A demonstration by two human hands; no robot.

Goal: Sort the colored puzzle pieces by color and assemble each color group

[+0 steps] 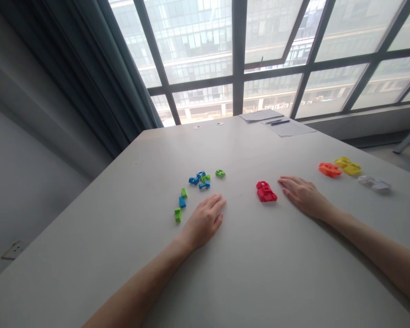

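My left hand (205, 221) rests on the white table with its fingers stretched out, holding nothing. Just beyond it lie several blue plastic pieces (193, 181) mixed with a small green piece (204, 178), and a green toy car (220, 173) sits a little apart. To its left, a green block (184, 192), a blue block (182, 202) and another green block (178, 215) form a row. My right hand (302, 195) lies flat, fingers extended and empty. Left of its fingertips is a cluster of red plastic pieces (266, 192), apart from the hand.
Orange pieces (330, 170), yellow pieces (348, 166) and white pieces (375, 184) lie right of my right hand. Paper sheets (294, 128) and a pen (280, 122) are at the table's far edge. Behind stand windows and a dark curtain (89, 68).
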